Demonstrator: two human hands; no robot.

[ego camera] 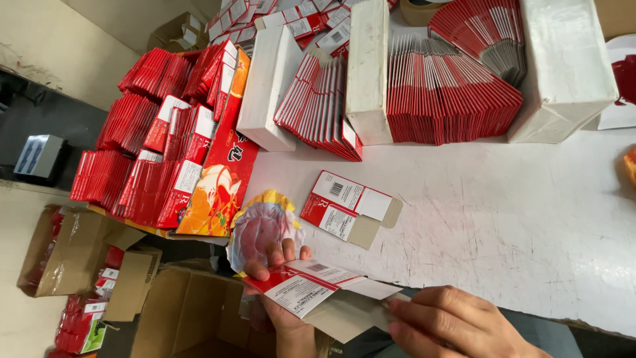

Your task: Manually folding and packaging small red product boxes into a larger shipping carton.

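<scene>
My left hand (277, 286) grips a flat red-and-white carton blank (306, 289) from below, fingertips curled over its left end. My right hand (450, 325) pinches the blank's grey flap on the right side, near the table's front edge. A second flat carton blank (348, 207) of the same kind lies on the white table (503, 219) just beyond my hands, apart from them.
Rows of upright red carton blanks (444, 96) stand between white blocks (366, 69) at the back. Stacked red blanks (149, 152) fill the left, on a red-orange printed sheet (222, 185). Open cardboard boxes (179, 311) sit on the floor at lower left.
</scene>
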